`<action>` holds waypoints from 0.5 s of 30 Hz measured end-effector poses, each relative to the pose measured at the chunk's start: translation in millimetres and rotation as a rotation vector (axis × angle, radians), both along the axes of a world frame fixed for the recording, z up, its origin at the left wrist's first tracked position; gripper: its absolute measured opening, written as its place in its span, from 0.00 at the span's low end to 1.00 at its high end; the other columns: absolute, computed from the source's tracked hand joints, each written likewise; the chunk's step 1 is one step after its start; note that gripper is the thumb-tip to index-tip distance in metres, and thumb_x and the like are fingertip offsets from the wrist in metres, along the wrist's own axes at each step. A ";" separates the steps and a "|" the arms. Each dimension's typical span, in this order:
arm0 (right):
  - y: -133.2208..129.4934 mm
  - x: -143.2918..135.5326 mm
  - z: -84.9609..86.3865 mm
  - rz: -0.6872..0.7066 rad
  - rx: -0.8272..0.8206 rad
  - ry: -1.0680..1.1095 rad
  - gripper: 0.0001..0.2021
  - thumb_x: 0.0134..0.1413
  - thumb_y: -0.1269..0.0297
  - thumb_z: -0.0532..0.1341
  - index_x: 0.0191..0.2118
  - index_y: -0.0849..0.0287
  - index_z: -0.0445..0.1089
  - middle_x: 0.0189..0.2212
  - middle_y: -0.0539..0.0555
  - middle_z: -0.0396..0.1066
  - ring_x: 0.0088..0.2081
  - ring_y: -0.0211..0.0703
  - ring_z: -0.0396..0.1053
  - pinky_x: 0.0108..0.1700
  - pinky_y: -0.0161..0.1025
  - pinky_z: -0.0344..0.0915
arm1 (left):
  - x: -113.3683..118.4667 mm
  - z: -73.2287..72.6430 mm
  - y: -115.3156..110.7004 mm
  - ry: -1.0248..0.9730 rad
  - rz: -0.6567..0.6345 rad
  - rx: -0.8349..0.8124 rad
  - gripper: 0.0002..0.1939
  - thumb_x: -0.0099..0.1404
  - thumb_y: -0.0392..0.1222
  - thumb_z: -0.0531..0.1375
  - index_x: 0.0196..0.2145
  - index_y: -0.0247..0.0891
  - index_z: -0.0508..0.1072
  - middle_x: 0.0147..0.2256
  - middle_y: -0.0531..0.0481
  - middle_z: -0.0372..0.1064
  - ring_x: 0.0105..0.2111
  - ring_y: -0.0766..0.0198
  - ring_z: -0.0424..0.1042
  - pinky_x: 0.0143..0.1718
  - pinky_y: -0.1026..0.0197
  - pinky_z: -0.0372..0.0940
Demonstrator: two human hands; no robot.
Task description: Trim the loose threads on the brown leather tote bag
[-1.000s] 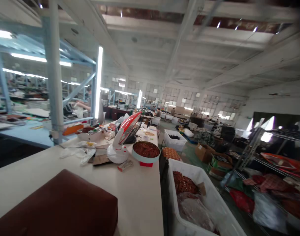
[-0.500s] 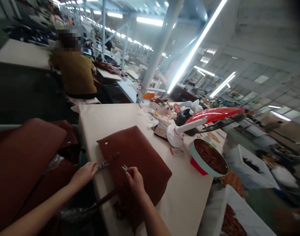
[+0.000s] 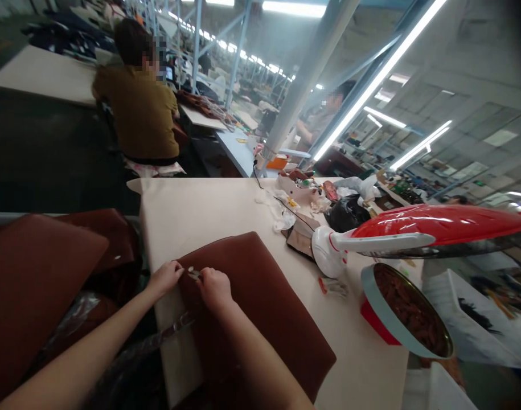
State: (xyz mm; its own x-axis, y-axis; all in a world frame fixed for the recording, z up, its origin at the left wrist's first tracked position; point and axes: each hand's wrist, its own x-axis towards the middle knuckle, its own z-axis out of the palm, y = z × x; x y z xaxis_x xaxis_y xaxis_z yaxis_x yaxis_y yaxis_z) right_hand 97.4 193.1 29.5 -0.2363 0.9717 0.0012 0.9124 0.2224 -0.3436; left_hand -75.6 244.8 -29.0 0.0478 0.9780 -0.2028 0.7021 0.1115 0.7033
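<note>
A head-worn camera looks down at a cream worktable (image 3: pixel 226 210) in a large factory hall. A brown leather bag (image 3: pixel 264 307) lies flat on the table near its front edge. Both of the person's bare hands meet at the bag's near left edge: the left hand (image 3: pixel 164 279) rests with curled fingers on the edge, and the right hand (image 3: pixel 215 287) is closed into a loose fist just beside it, with a small pale metal piece (image 3: pixel 194 274) showing between the two. It is too small to tell what it is, or which hand grips it. Half a second ago the hands were apart, the left at the table's edge and the right holding what looked like small snips over the bag; now they have come together on one spot, which suggests fine work on a fitting or thread there. A dark strap (image 3: pixel 175 327) trails from the bag over the table's near edge. More brown leather pieces (image 3: pixel 38 273) are stacked to the left. To the right stand a red and white desk fan (image 3: pixel 405 236) and a round tin of brown leather scraps (image 3: pixel 407 310). Behind the table, a co-worker in a mustard top (image 3: pixel 140 114) sits facing away at another bench.
</note>
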 end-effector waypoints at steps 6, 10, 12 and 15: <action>25.8 -16.6 -9.7 0.059 -0.018 -0.106 0.09 0.53 0.62 0.56 0.38 0.60 0.61 0.34 0.56 0.69 0.35 0.47 0.67 0.35 0.42 0.61 | 1.3 0.7 4.5 -0.317 0.051 -0.097 0.16 0.50 0.55 0.50 0.25 0.38 0.63 0.19 0.55 0.63 0.21 0.64 0.65 0.25 0.62 0.61; 35.2 -18.3 -11.8 0.094 -0.025 -0.136 0.07 0.53 0.63 0.55 0.37 0.60 0.61 0.34 0.55 0.69 0.34 0.46 0.68 0.34 0.41 0.62 | 5.5 1.2 -1.3 -0.446 0.146 -0.072 0.17 0.46 0.57 0.54 0.24 0.38 0.63 0.18 0.57 0.61 0.20 0.65 0.63 0.24 0.63 0.60; 33.3 -14.8 -10.5 0.086 -0.025 -0.145 0.07 0.54 0.63 0.54 0.37 0.60 0.61 0.33 0.55 0.69 0.34 0.45 0.68 0.33 0.40 0.62 | 6.1 0.4 -7.8 -0.497 0.217 -0.065 0.19 0.44 0.58 0.55 0.24 0.38 0.63 0.19 0.57 0.61 0.21 0.66 0.62 0.25 0.63 0.61; 18.1 -4.0 -4.4 0.043 -0.015 -0.154 0.08 0.54 0.61 0.54 0.37 0.59 0.60 0.34 0.53 0.69 0.34 0.44 0.68 0.33 0.39 0.62 | 6.0 1.6 -20.5 -0.561 0.310 -0.078 0.20 0.41 0.59 0.56 0.23 0.38 0.63 0.20 0.56 0.61 0.21 0.66 0.63 0.25 0.63 0.61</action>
State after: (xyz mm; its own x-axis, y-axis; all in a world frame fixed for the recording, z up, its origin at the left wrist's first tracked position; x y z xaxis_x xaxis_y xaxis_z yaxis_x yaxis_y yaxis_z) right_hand 93.3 211.2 25.1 -0.2744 0.9602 -0.0527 0.9443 0.2587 -0.2035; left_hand -69.6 224.3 -27.3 -0.1146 0.9469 -0.3005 0.1573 0.3160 0.9356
